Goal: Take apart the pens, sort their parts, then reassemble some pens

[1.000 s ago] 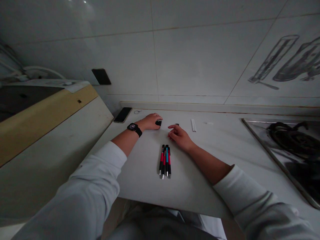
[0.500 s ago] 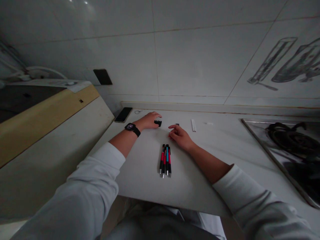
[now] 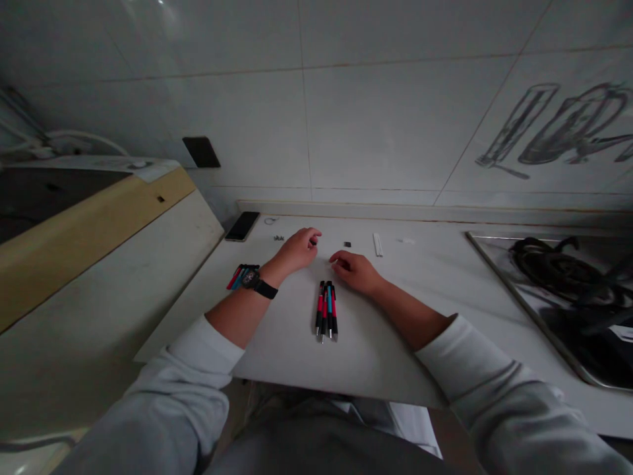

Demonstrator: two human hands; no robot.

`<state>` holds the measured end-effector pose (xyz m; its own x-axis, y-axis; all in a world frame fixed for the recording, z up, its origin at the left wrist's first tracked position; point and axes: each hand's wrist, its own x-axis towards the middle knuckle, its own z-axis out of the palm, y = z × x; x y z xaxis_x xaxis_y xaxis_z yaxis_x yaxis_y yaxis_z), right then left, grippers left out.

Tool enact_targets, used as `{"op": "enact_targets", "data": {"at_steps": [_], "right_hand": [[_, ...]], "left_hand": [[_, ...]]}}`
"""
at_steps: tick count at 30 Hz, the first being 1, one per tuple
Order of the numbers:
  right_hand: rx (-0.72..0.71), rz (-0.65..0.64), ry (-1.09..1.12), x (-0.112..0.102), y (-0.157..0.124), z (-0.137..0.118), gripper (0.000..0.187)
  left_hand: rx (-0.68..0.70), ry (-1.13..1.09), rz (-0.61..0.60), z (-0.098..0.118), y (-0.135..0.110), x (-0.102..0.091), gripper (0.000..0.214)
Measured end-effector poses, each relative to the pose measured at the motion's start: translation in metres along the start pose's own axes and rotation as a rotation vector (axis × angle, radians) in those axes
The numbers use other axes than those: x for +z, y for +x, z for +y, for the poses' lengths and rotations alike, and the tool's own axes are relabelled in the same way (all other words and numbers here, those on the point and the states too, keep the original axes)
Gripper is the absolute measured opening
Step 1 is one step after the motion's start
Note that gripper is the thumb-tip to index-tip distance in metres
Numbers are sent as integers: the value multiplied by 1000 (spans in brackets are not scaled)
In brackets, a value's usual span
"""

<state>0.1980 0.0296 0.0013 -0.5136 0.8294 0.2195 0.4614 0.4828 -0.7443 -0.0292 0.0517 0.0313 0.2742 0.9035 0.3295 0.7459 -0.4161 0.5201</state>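
Red and blue pens (image 3: 326, 313), aligned near, probably for order; my left hand (image 3: 299, 248) curled, grip unclear; right hand (image 3: 359, 272) slack, fingers parted.

Four pens (image 3: 324, 313) counted in the middle
Two white sticks (image 3: 376, 245), one phone (image 3: 242, 226) and one watch (image 3: 250, 278) are also counted.

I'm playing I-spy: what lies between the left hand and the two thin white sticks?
In the head view, a small black square piece lies between the left hand and the white sticks.
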Motion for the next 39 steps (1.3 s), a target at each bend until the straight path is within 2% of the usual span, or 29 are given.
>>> {"op": "enact_targets", "data": {"at_steps": [4,6,9,12,21,26,35,39], "right_hand": [[10,-207,-159,-12,-5,-19,19],[39,-282,-204,-15,-6,-27,20],[97,-340,-252,-17,-7,-36,22],[148,-353,-274,-17,-8,-41,28],[163,-373,-357,-11,-10,-40,32],[166,-360,-411,-9,-11,-44,27],[156,-415,-510,-18,-11,-48,18],[178,-395,-551,-19,-12,-47,20]], "left_hand": [[-7,-148,83,22,-21,15,25],[-4,-189,94,21,-29,21,20],[-4,-227,23,13,-36,26,15],[-3,-246,-40,8,-39,27,14],[-10,-248,-93,9,-39,29,15],[2,-243,-115,10,-40,29,16],[15,-205,-132,10,-41,28,16],[36,-186,-140,9,-41,27,17]]}}
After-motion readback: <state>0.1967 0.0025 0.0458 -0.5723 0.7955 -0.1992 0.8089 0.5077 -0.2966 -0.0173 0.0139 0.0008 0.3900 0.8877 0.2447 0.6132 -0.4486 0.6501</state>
